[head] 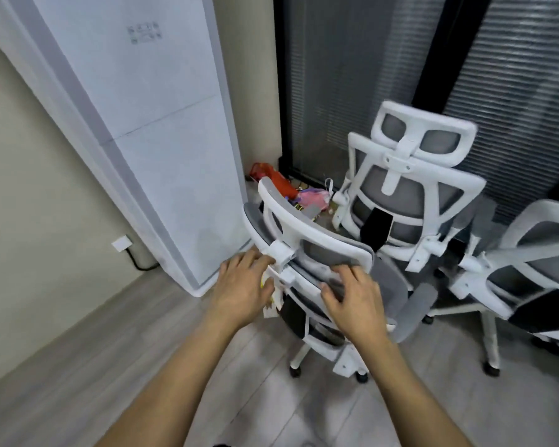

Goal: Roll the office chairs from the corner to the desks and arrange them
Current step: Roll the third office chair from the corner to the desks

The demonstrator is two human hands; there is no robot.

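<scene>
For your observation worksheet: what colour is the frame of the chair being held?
The chair frame is white; head view shows it best.

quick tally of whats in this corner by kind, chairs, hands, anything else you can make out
office chairs: 3
hands: 2
tall white floor unit: 1
wall socket: 1
corner clutter: too jumbled to count
total: 7

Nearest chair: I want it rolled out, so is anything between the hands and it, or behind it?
No. The left hand and right hand are on the nearest chair. The floor toward the camera shows nothing in its path; a second chair and third chair stand to its right. No desks in view.
</scene>
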